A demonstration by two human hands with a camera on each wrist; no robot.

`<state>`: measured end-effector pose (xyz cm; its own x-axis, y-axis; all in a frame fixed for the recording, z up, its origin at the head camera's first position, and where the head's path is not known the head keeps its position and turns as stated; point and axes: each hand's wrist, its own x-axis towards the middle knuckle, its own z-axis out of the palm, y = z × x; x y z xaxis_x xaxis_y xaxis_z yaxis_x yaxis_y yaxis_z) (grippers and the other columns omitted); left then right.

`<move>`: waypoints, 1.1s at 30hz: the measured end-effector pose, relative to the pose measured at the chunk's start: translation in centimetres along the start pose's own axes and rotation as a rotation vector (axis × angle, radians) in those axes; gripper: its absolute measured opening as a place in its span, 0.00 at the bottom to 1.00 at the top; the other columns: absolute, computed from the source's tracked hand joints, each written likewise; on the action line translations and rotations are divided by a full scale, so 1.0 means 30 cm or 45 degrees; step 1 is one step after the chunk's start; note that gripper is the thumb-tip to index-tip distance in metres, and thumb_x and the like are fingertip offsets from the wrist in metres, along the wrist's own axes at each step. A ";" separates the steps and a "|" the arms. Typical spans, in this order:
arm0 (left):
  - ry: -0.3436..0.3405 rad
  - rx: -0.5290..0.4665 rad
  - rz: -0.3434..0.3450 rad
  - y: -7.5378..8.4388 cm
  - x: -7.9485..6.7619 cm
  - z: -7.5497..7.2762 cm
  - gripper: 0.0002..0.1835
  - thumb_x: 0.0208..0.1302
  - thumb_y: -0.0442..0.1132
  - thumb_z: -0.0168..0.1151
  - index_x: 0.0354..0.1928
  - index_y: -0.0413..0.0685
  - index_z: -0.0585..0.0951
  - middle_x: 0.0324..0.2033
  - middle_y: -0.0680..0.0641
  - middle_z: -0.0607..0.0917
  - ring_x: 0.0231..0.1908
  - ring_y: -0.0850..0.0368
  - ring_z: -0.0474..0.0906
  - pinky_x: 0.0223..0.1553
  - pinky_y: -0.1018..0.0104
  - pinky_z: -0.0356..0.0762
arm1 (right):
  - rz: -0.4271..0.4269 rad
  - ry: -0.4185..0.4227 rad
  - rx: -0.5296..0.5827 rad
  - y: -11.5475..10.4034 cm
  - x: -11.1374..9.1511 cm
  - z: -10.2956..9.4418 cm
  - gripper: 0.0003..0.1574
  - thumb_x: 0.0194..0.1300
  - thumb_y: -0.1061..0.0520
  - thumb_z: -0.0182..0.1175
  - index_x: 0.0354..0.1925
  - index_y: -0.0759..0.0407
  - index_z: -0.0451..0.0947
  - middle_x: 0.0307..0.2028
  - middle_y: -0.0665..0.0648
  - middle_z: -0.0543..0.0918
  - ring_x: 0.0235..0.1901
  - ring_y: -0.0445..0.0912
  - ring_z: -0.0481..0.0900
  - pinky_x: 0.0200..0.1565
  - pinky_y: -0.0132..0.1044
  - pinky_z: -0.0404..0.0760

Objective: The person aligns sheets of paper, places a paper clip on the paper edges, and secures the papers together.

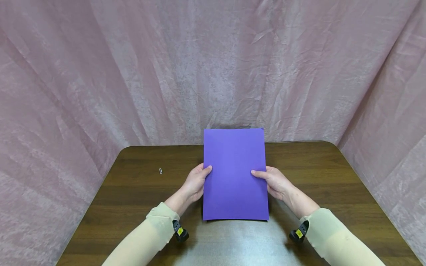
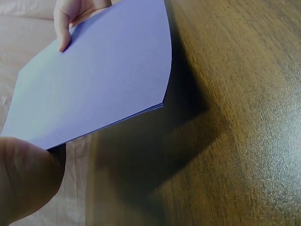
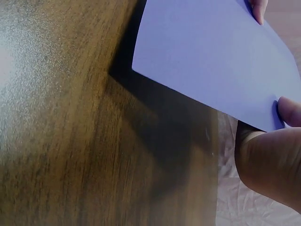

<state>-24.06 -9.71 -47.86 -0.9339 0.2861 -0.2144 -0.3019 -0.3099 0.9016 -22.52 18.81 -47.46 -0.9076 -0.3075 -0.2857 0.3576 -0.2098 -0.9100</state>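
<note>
Purple paper sheets (image 1: 234, 192), several edges showing at one corner in the left wrist view, are held up above the table between both hands. My left hand (image 1: 195, 181) grips the left long edge, thumb on the front face and fingers hidden behind. On the opposite edge my right hand (image 1: 275, 182) pinches in the same way, its thumb lying on the purple face. The paper (image 2: 103, 70) bows slightly and casts a shadow on the wood below. In the right wrist view the paper's near corner (image 3: 160, 56) hangs clear of the tabletop.
A small paper clip (image 1: 161, 171) lies on the brown wooden table (image 1: 133, 199), left of the paper. Pink velvety curtains (image 1: 199, 66) hang behind the table and along its sides. Each wrist wears a black strap with a small camera.
</note>
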 end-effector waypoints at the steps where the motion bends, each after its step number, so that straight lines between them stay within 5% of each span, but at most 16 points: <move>1: 0.004 0.003 0.000 0.000 0.000 0.001 0.16 0.82 0.37 0.45 0.63 0.36 0.70 0.39 0.47 0.86 0.39 0.54 0.85 0.41 0.60 0.84 | 0.000 0.007 -0.006 0.001 -0.001 0.001 0.13 0.76 0.62 0.56 0.55 0.66 0.73 0.39 0.57 0.89 0.40 0.48 0.88 0.44 0.43 0.86; 12: 0.000 0.047 -0.003 -0.003 -0.005 0.002 0.16 0.82 0.38 0.45 0.62 0.37 0.71 0.38 0.48 0.87 0.37 0.55 0.85 0.39 0.60 0.84 | -0.013 0.084 -0.036 0.013 -0.007 0.005 0.13 0.75 0.63 0.57 0.55 0.67 0.72 0.36 0.57 0.89 0.36 0.48 0.89 0.39 0.43 0.87; 20: 0.003 0.337 0.082 0.001 -0.005 -0.036 0.20 0.80 0.41 0.52 0.66 0.39 0.72 0.46 0.43 0.86 0.42 0.53 0.85 0.42 0.57 0.84 | -0.031 0.176 -0.058 0.012 -0.013 0.008 0.14 0.74 0.61 0.60 0.55 0.66 0.74 0.34 0.54 0.89 0.34 0.46 0.88 0.38 0.41 0.86; 24: 0.006 0.627 0.223 0.015 -0.010 -0.087 0.24 0.79 0.42 0.54 0.70 0.39 0.71 0.59 0.39 0.82 0.56 0.49 0.80 0.56 0.51 0.79 | -0.045 0.210 -0.064 0.006 -0.016 0.003 0.14 0.73 0.61 0.61 0.53 0.66 0.75 0.34 0.54 0.89 0.34 0.45 0.87 0.38 0.40 0.86; 33: 0.137 1.571 0.460 0.083 -0.031 -0.263 0.28 0.77 0.49 0.56 0.73 0.44 0.71 0.72 0.39 0.69 0.74 0.38 0.58 0.72 0.39 0.56 | -0.046 0.199 -0.056 0.008 -0.019 -0.007 0.15 0.74 0.61 0.61 0.54 0.67 0.74 0.34 0.53 0.89 0.34 0.45 0.87 0.38 0.40 0.86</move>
<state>-25.45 -17.90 -48.38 -0.9532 0.2701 0.1362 0.2916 0.7008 0.6510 -21.95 19.14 -47.58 -0.9442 -0.1517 -0.2925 0.3170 -0.1765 -0.9319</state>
